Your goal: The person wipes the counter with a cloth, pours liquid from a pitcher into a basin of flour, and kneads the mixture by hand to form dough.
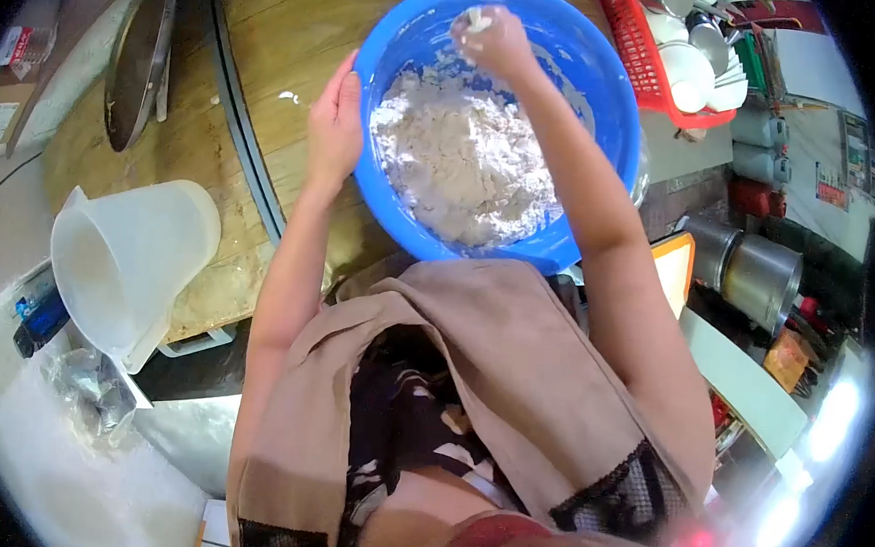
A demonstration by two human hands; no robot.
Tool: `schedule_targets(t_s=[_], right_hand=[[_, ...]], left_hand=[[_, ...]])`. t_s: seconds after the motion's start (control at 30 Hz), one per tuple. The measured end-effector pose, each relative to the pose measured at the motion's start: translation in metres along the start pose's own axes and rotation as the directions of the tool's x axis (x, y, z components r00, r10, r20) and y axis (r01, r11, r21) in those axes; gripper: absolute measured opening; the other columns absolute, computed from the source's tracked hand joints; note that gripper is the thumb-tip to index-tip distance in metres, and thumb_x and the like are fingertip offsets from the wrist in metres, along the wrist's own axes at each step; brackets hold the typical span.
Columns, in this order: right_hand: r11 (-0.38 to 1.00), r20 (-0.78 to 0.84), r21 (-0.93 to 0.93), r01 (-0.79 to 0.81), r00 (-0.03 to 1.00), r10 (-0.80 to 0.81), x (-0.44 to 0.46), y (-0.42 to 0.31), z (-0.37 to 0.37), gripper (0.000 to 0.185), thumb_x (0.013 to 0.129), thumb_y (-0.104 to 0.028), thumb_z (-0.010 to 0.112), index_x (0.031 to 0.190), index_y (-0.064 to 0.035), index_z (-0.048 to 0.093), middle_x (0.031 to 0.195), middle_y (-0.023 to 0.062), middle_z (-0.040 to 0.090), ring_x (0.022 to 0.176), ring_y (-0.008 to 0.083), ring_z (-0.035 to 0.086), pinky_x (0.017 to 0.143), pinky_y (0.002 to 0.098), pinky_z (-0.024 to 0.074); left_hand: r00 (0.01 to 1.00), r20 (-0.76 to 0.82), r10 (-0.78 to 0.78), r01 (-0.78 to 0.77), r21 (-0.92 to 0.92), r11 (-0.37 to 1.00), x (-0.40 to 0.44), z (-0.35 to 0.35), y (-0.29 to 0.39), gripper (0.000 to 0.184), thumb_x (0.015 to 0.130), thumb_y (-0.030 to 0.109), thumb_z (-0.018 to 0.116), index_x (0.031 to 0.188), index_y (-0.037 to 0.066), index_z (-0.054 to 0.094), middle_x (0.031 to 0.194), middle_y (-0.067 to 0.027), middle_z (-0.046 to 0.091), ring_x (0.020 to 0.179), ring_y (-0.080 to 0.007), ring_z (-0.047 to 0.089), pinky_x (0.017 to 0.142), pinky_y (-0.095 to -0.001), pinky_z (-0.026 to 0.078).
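A large blue basin (623,104) holds a loose, lumpy heap of white flour and dough (464,165), with wet smears along its inner wall. My left hand (337,127) grips the basin's left side at the rim. Inside the basin, near the far wall, my right hand (493,46) is closed, its fingers curled and coated in whitish dough. A pale clump of dough (478,20) shows at those fingers; how much lies inside the fist is hidden. My right forearm crosses over the basin's right part.
A translucent plastic pitcher (138,255) lies tilted on the wooden table (272,23) at left. Beyond it, a round dark lid or pan (137,65) leans on edge. A red basket (641,55) of bowls stands at far right, with metal pots (761,278) lower right.
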State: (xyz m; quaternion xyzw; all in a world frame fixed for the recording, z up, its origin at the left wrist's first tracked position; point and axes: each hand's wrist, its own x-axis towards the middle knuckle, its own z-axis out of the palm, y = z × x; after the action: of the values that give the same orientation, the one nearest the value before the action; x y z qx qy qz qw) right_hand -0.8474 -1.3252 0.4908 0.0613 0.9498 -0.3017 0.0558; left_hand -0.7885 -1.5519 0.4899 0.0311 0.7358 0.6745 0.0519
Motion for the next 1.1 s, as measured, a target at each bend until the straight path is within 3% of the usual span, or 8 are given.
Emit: schedule_targets(t_s=[0.37, 0.43, 0.6, 0.67, 0.73, 0.77, 0.87, 1.1], right_hand=[[0.904, 0.376, -0.132, 0.406, 0.865, -0.333, -0.075, -0.066, 0.024, 0.018, 0.069, -0.020, 0.057, 0.080, -0.0072, 0.064, 0.082, 0.0158, 0.063, 0.080, 0.0315, 0.061, 0.074, 0.0396, 0.0480], [0.995, -0.096, -0.026, 0.101, 0.990, -0.103, -0.075, -0.027, 0.022, 0.018, 0.074, -0.025, 0.058, 0.083, -0.0104, 0.065, 0.081, 0.0096, 0.064, 0.079, 0.0239, 0.061, 0.072, 0.0368, 0.0480], [0.675, 0.017, 0.486, -0.556, 0.778, 0.628, -0.056, 0.114, -0.038, 0.016, 0.077, -0.009, 0.052, 0.083, -0.0087, 0.067, 0.075, 0.0049, 0.064, 0.063, 0.0108, 0.057, 0.052, 0.0269, 0.0438], [0.566, 0.004, 0.736, -0.370, 0.840, 0.543, -0.048, 0.129, -0.027, 0.015, 0.076, -0.010, 0.053, 0.079, -0.0078, 0.067, 0.074, 0.0078, 0.064, 0.061, 0.0147, 0.057, 0.051, 0.0294, 0.0420], [0.991, -0.096, -0.134, -0.004, 0.995, -0.009, -0.028, 0.136, -0.012, 0.014, 0.074, -0.014, 0.053, 0.071, -0.0070, 0.065, 0.069, 0.0108, 0.062, 0.061, 0.0194, 0.057, 0.052, 0.0308, 0.0435], [0.755, -0.018, -0.600, 0.264, 0.939, -0.343, -0.017, 0.133, -0.008, 0.016, 0.073, -0.016, 0.053, 0.066, -0.0065, 0.064, 0.066, 0.0124, 0.061, 0.060, 0.0222, 0.058, 0.053, 0.0315, 0.0445], [0.964, -0.087, 0.247, -0.099, 0.989, 0.124, 0.001, 0.069, 0.011, 0.021, 0.072, -0.023, 0.055, 0.063, -0.0047, 0.061, 0.059, 0.0125, 0.058, 0.057, 0.0240, 0.058, 0.054, 0.0342, 0.0471], [0.873, 0.447, -0.173, 0.455, 0.826, -0.343, -0.017, -0.053, 0.042, 0.018, 0.065, -0.025, 0.062, 0.074, -0.0093, 0.064, 0.075, 0.0132, 0.062, 0.076, 0.0311, 0.061, 0.068, 0.0378, 0.0488]], left_hand=[[0.996, 0.011, -0.084, 0.085, -0.131, 0.988, 0.000, 0.002, 0.005, 0.039, 0.092, 0.027, 0.038, 0.120, 0.001, 0.046, 0.111, -0.0101, 0.055, 0.100, -0.0161, 0.050, 0.088, -0.0266, 0.037], [0.995, 0.030, -0.091, 0.095, -0.199, 0.975, 0.001, 0.001, -0.001, 0.040, 0.092, 0.028, 0.039, 0.120, 0.001, 0.046, 0.111, -0.0087, 0.055, 0.099, -0.0151, 0.050, 0.087, -0.0260, 0.037], [1.000, 0.007, -0.026, 0.027, -0.036, 0.999, 0.003, 0.000, 0.007, 0.038, 0.092, 0.024, 0.039, 0.121, 0.001, 0.046, 0.104, -0.0066, 0.057, 0.089, -0.0119, 0.051, 0.079, -0.0236, 0.040], [0.999, 0.024, -0.042, 0.042, 0.000, 0.999, 0.002, 0.000, 0.010, 0.036, 0.091, 0.022, 0.040, 0.121, 0.002, 0.046, 0.100, -0.0056, 0.058, 0.083, -0.0101, 0.051, 0.075, -0.0224, 0.041], [0.992, 0.065, -0.111, 0.109, 0.026, 0.994, 0.004, -0.003, 0.006, 0.035, 0.091, 0.017, 0.039, 0.122, 0.003, 0.046, 0.089, -0.0027, 0.059, 0.071, -0.0065, 0.048, 0.065, -0.0205, 0.040], [0.991, 0.066, -0.117, 0.115, 0.029, 0.993, 0.004, -0.003, 0.007, 0.035, 0.091, 0.017, 0.039, 0.122, 0.003, 0.046, 0.089, -0.0027, 0.059, 0.071, -0.0065, 0.048, 0.065, -0.0205, 0.040], [0.992, 0.072, -0.108, 0.101, 0.094, 0.990, 0.005, -0.004, 0.013, 0.035, 0.090, 0.016, 0.039, 0.122, 0.004, 0.046, 0.082, -0.0007, 0.057, 0.065, -0.0049, 0.045, 0.059, -0.0197, 0.038], [0.997, 0.035, -0.072, 0.067, 0.129, 0.989, 0.010, 0.000, 0.018, 0.035, 0.090, 0.017, 0.040, 0.121, 0.003, 0.046, 0.083, -0.0015, 0.057, 0.067, -0.0061, 0.047, 0.060, -0.0204, 0.039]])
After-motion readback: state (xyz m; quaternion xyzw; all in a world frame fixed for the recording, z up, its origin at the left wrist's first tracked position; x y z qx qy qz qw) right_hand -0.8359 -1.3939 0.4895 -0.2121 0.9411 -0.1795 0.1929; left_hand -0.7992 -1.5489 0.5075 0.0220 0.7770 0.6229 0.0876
